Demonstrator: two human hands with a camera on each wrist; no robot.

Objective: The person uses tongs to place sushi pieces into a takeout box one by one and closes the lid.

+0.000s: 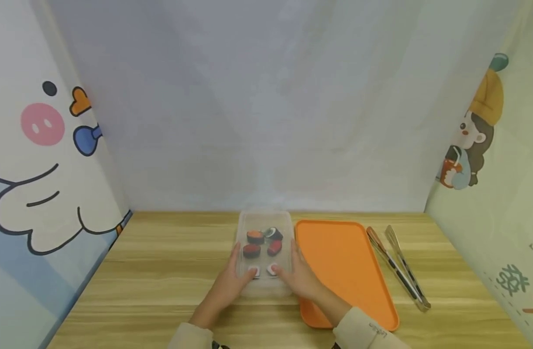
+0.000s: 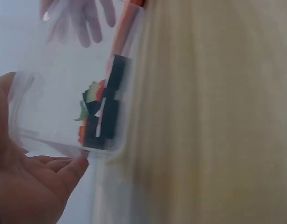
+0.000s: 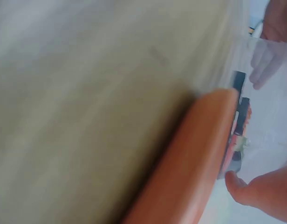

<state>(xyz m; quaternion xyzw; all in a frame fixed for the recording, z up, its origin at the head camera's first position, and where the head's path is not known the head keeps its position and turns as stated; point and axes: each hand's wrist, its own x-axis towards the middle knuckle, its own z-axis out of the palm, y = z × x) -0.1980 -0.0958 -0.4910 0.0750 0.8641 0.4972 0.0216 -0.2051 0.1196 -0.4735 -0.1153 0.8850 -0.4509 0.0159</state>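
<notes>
A clear plastic box stands upright on the table at the middle, with several sushi pieces on its bottom, seen hazily through the plastic. My left hand grips its left side, thumb over the near part and fingers along the wall. On the opposite side my right hand holds it the same way, its thumb close to a white piece. Through the box's wall, the left wrist view shows black-wrapped sushi and the other hand's fingers.
Just right of the box lies an orange tray, with my right forearm over its near left corner. Metal tongs with dark grips lie beyond the tray. A pale curtain hangs behind the wooden table, and printed cloths flank both sides.
</notes>
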